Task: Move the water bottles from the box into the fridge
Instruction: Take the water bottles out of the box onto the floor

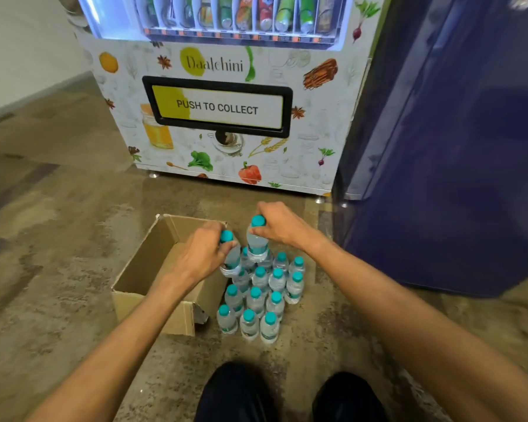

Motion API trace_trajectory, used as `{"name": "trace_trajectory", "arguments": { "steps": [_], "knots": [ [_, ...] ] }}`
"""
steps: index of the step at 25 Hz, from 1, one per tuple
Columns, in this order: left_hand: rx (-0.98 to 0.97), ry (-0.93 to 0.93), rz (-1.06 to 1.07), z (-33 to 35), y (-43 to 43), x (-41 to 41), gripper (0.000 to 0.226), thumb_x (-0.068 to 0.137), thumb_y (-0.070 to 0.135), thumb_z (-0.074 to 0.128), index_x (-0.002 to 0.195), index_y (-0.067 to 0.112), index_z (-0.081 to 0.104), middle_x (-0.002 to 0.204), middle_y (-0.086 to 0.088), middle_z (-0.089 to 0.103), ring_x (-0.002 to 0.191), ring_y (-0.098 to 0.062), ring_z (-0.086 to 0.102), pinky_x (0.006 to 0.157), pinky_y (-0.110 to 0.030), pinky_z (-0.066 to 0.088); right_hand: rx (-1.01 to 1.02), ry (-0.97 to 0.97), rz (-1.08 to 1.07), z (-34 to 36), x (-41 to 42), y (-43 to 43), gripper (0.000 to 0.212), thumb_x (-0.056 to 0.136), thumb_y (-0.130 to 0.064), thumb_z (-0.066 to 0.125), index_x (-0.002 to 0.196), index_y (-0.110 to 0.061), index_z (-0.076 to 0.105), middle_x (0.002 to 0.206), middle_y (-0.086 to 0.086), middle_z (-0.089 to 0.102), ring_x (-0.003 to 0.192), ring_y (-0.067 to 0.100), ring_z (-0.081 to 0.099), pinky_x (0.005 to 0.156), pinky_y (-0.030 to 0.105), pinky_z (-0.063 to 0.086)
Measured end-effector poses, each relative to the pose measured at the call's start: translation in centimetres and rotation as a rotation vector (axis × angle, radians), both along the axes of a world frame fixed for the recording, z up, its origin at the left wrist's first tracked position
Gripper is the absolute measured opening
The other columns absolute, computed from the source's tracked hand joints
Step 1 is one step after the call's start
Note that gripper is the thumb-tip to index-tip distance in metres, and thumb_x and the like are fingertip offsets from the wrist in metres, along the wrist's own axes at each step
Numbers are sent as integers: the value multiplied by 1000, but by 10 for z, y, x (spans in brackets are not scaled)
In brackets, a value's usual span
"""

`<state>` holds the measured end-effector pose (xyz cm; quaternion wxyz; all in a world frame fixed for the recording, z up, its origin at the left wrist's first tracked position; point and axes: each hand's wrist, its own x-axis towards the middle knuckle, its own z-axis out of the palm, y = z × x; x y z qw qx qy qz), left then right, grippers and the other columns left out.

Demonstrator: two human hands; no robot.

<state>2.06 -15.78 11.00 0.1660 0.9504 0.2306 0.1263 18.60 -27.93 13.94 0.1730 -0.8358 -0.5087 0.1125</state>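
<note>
An open cardboard box (141, 287) lies on the floor, and what shows of its inside holds no bottles. Right of it stand several small clear water bottles (256, 303) with teal caps, packed in a cluster on the floor. My left hand (201, 254) grips one bottle (232, 260) by its neck, tilted, just above the cluster's far left. My right hand (282, 223) grips another bottle (256, 245) near its cap, held upright above the far bottles. The dark blue fridge (457, 141) stands at the right with its door closed.
A white vending machine (220, 108) with a "PUSH TO COLLECT" flap stands straight ahead, left of the fridge. The floor is mottled brown stone. My dark-trousered knees (287, 397) show at the bottom edge. A pale wall runs along the far left.
</note>
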Motion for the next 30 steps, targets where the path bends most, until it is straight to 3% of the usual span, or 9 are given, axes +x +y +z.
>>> {"name": "trace_trajectory", "arguments": {
  "steps": [5,9,14,20,26,30],
  "knots": [
    [-95,6,-103,-16,-87,13,32,89,45,64,81,23,42,79,6,48,69,-14,49,59,-28,37,-132,11,-84,-32,14,-75,38,83,-37,72,101,-8,55,100,13,63,86,28,60,71,41,52],
    [-149,101,-161,-55,-128,26,28,89,42,63,87,21,45,85,3,52,78,-20,56,59,-33,36,-224,76,-121,-80,19,-100,35,82,-33,75,101,-11,57,99,11,64,82,23,58,65,36,48],
    [-174,276,-174,-112,-156,34,20,91,27,60,103,13,51,107,-8,59,96,-26,60,72,-35,45,-287,172,-143,-140,20,-106,33,83,-27,74,104,-8,56,107,14,62,94,27,60,73,35,47],
    [-199,451,-136,-157,-164,41,29,96,9,45,124,3,50,121,-14,57,107,-30,58,91,-39,49,-315,231,-168,-191,16,-99,42,85,-28,73,116,-7,54,116,14,59,107,29,59,82,34,46],
    [-150,512,-147,-174,-166,45,39,98,6,43,137,4,41,130,-14,53,115,-27,57,98,-35,49,-284,278,-184,-216,13,-99,42,84,-23,74,118,-8,55,117,12,61,107,27,61,89,38,53],
    [-240,508,-108,-174,-162,47,31,97,8,44,127,6,52,121,-12,58,107,-25,59,92,-33,51,-230,335,-215,-219,9,-95,38,84,-18,75,116,-9,58,113,10,65,106,23,64,91,36,54]
  ]
}}
